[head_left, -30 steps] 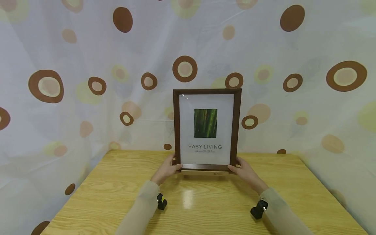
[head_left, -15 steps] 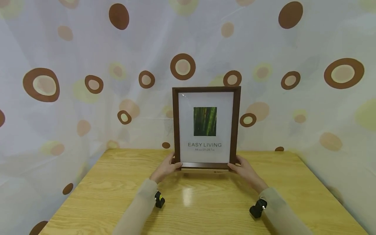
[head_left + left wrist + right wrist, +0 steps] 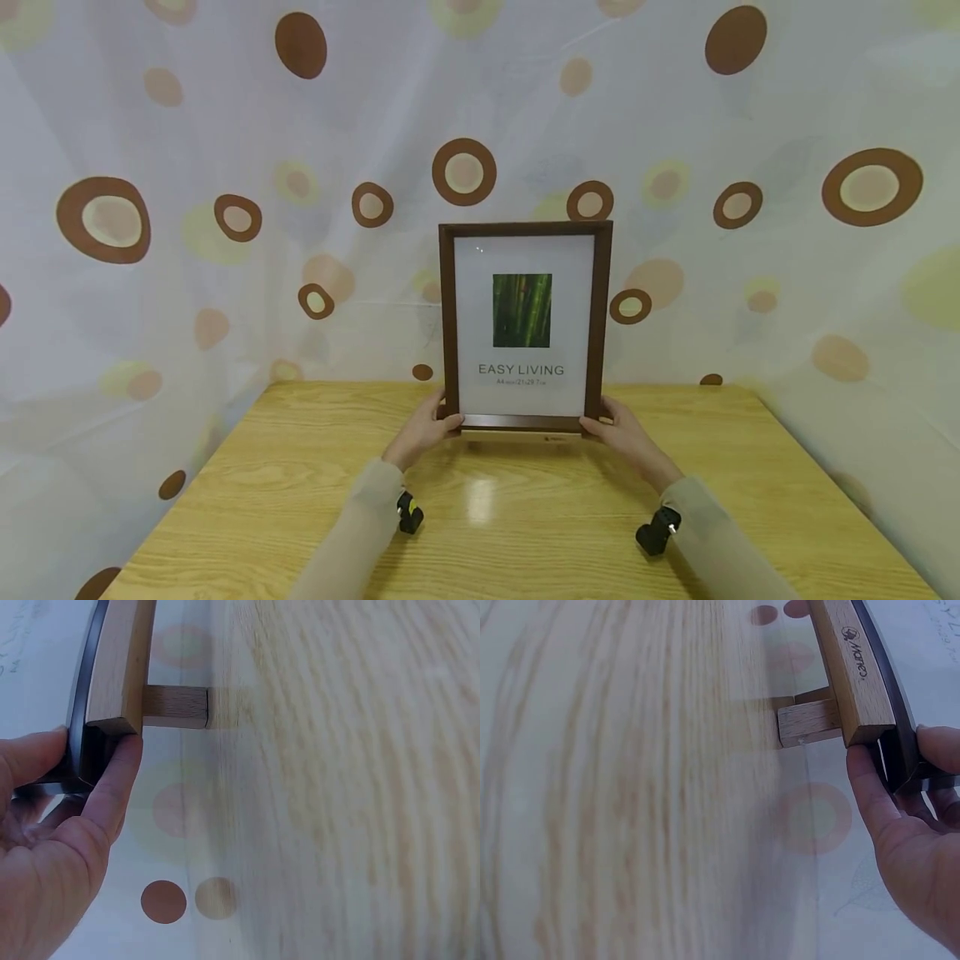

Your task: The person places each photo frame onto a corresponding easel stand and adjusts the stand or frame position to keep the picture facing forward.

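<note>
A dark brown picture frame point(image 3: 448, 333) stands upright, its white insert showing a green bamboo picture and the words EASY LIVING. Its bottom edge sits at a light wooden stand, whose front bar point(image 3: 855, 675) and short feet point(image 3: 176, 705) show in the wrist views. My left hand point(image 3: 422, 431) holds the lower left corner, thumb on the front and fingers behind; one finger reaches to the end of the stand's bar. At the lower right corner my right hand point(image 3: 626, 437) grips likewise, thumb in front, a fingertip against the bar's end.
The stand's feet are on a glossy wood-grain table point(image 3: 480, 550). Behind it hangs a pale curtain point(image 3: 525, 108) with brown and yellow circles, reaching down at the table's back and side edges. Black wrist cameras point(image 3: 658, 531) sit on both sleeves.
The head view has shifted slightly. Both hands keep the same hold on the picture frame, which stays in place on the stand.
</note>
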Demonstrator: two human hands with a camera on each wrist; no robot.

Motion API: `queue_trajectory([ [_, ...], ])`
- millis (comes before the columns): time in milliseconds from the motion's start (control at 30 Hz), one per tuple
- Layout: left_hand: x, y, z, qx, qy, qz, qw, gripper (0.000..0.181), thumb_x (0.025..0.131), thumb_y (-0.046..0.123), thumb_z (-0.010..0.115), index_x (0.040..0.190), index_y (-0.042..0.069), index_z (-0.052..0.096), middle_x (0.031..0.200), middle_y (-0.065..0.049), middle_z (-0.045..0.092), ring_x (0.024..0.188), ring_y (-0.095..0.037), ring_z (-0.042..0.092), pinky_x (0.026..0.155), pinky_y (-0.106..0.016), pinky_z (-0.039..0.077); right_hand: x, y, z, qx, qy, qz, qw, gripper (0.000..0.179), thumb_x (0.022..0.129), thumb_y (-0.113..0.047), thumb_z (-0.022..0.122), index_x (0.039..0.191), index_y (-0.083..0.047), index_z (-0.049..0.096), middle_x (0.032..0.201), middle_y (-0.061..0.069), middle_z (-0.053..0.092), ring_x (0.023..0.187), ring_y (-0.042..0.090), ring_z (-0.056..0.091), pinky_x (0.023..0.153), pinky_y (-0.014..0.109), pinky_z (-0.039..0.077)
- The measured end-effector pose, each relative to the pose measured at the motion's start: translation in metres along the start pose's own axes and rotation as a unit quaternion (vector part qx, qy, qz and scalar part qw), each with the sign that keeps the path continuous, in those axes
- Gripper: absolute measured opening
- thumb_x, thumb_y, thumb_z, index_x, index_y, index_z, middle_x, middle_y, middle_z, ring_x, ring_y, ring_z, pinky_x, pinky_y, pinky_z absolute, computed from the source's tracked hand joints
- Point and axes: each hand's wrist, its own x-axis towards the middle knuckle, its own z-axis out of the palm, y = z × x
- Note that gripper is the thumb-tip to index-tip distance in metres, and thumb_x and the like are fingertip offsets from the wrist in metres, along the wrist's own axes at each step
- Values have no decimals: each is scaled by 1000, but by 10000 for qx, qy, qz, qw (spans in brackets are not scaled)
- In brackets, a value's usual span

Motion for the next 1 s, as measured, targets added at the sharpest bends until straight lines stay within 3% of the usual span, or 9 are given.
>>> queue_trajectory([
  [233,1,-2,2,-278,47,99,9996,55,100,4,53,151,3,31,135,-25,52,120,-35,57,96,-39,54,-1,-3,-1,39,-63,60,10000,57,101,-14,55,148,5,29,146,29,37,129,39,48,100,38,52],
  [700,8,-6,4,-278,-6,147,9995,55,99,4,54,150,3,33,136,-25,52,121,-35,57,94,-38,55,4,-2,0,-43,156,149,9998,56,100,-10,55,147,7,29,143,31,40,130,42,47,99,39,53],
  [833,3,-8,2,21,-21,155,9999,54,99,13,57,148,3,36,131,-23,56,115,-33,60,92,-41,56,0,-2,-1,-136,-57,55,9999,62,101,-17,56,149,6,27,145,32,39,130,44,46,100,43,52],
  [1000,-7,-8,-4,668,208,-9,9975,63,97,33,62,149,7,37,132,-20,59,119,-34,58,99,-49,50,-9,-6,-6,-1191,-162,226,9925,83,100,-46,51,155,4,14,157,29,22,143,47,24,113,61,30],
])
